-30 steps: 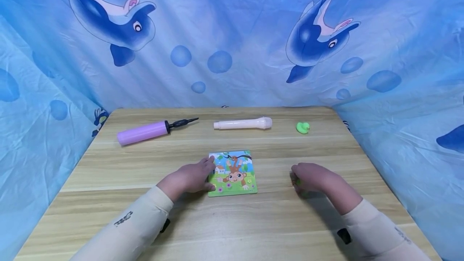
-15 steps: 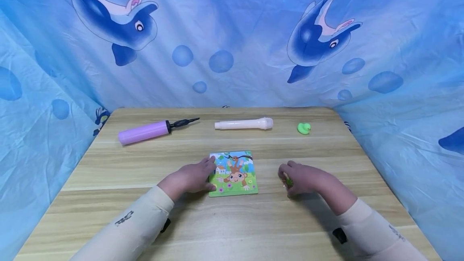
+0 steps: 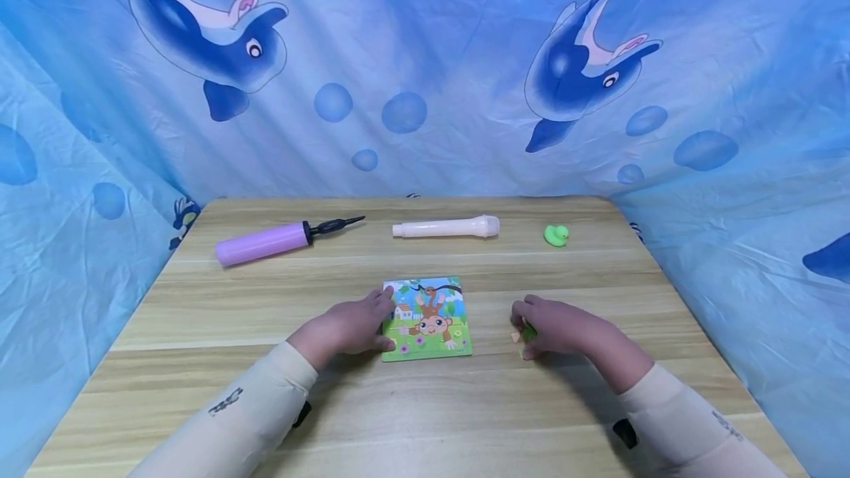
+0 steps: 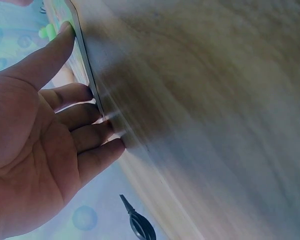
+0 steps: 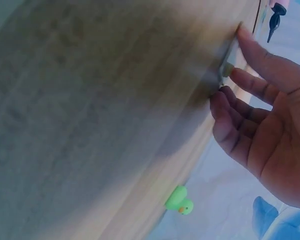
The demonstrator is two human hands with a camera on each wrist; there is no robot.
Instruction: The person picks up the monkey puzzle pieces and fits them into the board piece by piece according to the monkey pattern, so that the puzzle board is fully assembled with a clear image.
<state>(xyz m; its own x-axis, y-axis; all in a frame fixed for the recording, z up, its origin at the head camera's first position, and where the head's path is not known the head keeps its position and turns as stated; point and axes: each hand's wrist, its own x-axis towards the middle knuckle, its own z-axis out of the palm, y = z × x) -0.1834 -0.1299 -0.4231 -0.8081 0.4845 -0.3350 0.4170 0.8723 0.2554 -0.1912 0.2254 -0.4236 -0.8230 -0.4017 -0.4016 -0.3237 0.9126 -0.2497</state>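
In the head view a square jigsaw puzzle [image 3: 432, 323] with a monkey picture lies on the wooden table. My left hand [image 3: 355, 323] rests at its left edge, the thumb and fingertips touching the board. From the left wrist, the fingers [image 4: 92, 135] meet the thin board edge and look fairly straight. To the right of the puzzle, apart from it, my right hand [image 3: 554, 324] pinches a small thin puzzle piece [image 3: 528, 332] with green and orange on it. Most of that piece is hidden by the fingers; the right wrist view shows it edge-on, low over the table.
Along the back of the table [image 3: 425, 419] lie a purple hand pump [image 3: 262, 243] with a black nozzle, a pale pink toy microphone [image 3: 445, 227] and a green toy duck [image 3: 555, 235]. A blue curtain [image 3: 425, 80] printed with dolphins stands behind and at both sides.
My right hand has shifted left toward the puzzle with the puzzle piece, then stayed nearly still. The left hand and the puzzle have not moved.
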